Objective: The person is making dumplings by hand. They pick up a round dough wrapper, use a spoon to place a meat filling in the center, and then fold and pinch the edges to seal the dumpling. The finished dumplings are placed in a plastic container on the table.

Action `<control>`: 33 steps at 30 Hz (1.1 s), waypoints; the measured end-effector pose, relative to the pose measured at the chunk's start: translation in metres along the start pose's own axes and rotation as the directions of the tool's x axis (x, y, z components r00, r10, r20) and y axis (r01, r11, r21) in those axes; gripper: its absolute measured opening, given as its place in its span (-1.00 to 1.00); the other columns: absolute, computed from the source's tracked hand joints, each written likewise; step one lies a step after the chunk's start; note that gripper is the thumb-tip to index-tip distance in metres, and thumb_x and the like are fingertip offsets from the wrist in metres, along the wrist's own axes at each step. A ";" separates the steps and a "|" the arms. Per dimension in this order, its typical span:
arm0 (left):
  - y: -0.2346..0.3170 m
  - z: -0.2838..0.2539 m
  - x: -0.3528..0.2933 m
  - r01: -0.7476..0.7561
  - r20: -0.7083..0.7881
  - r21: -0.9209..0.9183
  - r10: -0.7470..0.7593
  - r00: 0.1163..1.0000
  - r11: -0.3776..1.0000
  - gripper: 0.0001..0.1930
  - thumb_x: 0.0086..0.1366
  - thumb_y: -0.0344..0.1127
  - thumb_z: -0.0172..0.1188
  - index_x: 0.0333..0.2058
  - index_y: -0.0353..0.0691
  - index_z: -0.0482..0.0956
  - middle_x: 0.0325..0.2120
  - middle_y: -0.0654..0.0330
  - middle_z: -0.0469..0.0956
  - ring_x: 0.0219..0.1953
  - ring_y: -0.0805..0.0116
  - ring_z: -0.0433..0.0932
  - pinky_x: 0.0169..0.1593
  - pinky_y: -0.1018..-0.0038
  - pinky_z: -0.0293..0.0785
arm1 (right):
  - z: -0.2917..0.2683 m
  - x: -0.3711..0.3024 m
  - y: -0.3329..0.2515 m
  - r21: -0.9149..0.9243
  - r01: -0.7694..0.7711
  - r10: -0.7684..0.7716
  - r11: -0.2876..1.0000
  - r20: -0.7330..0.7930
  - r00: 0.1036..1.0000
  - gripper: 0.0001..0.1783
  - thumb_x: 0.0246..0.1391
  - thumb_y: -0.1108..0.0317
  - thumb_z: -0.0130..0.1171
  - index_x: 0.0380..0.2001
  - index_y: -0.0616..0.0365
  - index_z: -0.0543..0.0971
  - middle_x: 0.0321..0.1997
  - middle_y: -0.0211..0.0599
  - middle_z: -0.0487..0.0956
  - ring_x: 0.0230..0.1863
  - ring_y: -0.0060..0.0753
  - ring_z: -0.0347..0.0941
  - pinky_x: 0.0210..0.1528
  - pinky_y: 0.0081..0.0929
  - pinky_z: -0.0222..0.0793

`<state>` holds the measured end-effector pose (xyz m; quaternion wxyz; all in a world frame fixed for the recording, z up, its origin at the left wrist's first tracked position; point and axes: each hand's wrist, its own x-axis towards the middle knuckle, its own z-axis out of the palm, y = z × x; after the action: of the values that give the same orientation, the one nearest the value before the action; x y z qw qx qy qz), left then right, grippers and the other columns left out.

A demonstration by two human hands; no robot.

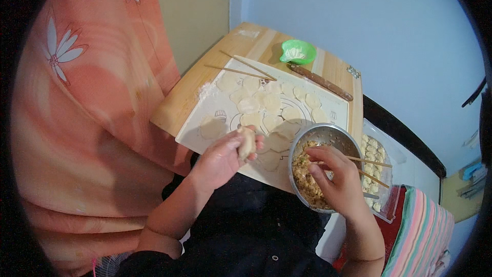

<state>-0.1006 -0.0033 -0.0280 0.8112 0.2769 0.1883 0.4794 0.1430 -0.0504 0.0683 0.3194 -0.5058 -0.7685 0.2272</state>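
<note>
My left hand [221,158] is closed round a pale, folded dumpling [247,143] just above the near edge of the white board. Over the steel bowl [293,166], my right hand [335,174] has its fingers curved and the thumb apart, with nothing seen between them. The bowl holds a crumbly brown filling [306,182]. A pair of chopsticks [376,162] sticks out past the bowl's right rim; the hand hides their other ends. Many thin round dough wrappers [248,105] lie spread and overlapping on the board.
The white board [192,134] lies on a wooden table [171,107]. Two more chopsticks [230,69], a rolling pin [323,82] and a green bowl [306,57] of flour lie toward the far side. On the right stands a clear tray [385,215] of finished dumplings. An orange curtain [102,138] hangs left.
</note>
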 end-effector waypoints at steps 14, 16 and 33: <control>0.039 -0.030 0.029 -0.025 -0.183 -0.067 0.013 0.983 0.997 -0.59 0.30 -0.24 -0.09 0.09 -0.24 0.24 -0.11 0.16 0.42 -0.12 0.40 0.40 -0.07 0.50 0.33 | 0.010 0.275 0.163 -0.354 -0.140 0.069 0.925 -0.205 0.976 -0.74 -0.01 0.21 0.11 -0.44 0.23 0.55 -0.41 -0.04 0.57 -0.34 -0.05 0.51 -0.30 -0.23 0.43; 0.047 -0.035 0.033 -0.037 -0.160 -0.096 0.021 0.987 0.995 -0.59 0.30 -0.25 -0.09 0.10 -0.24 0.23 -0.12 0.16 0.41 -0.12 0.40 0.40 -0.08 0.51 0.33 | 0.015 0.302 0.194 0.046 -0.527 0.528 0.849 -0.115 0.841 -0.61 0.04 0.10 0.09 -0.34 0.28 0.50 -0.42 -0.05 0.55 -0.32 -0.13 0.52 -0.30 -0.29 0.48; 0.077 -0.062 0.019 -0.125 -0.367 -0.076 0.089 0.926 0.989 -0.60 0.30 -0.29 -0.13 0.12 -0.16 0.21 -0.14 0.22 0.39 -0.13 0.44 0.36 -0.06 0.47 0.26 | 0.110 0.353 0.254 0.715 -0.637 0.784 0.287 0.207 0.586 -0.81 0.16 0.28 -0.11 -0.33 0.15 0.43 -0.51 -0.34 0.52 -0.60 -0.54 0.42 -0.67 -0.69 0.28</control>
<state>-0.1790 0.0603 -0.0278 0.7476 0.1536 0.2955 0.5746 0.1245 0.3702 -0.0866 0.4250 -0.6397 -0.2672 0.5821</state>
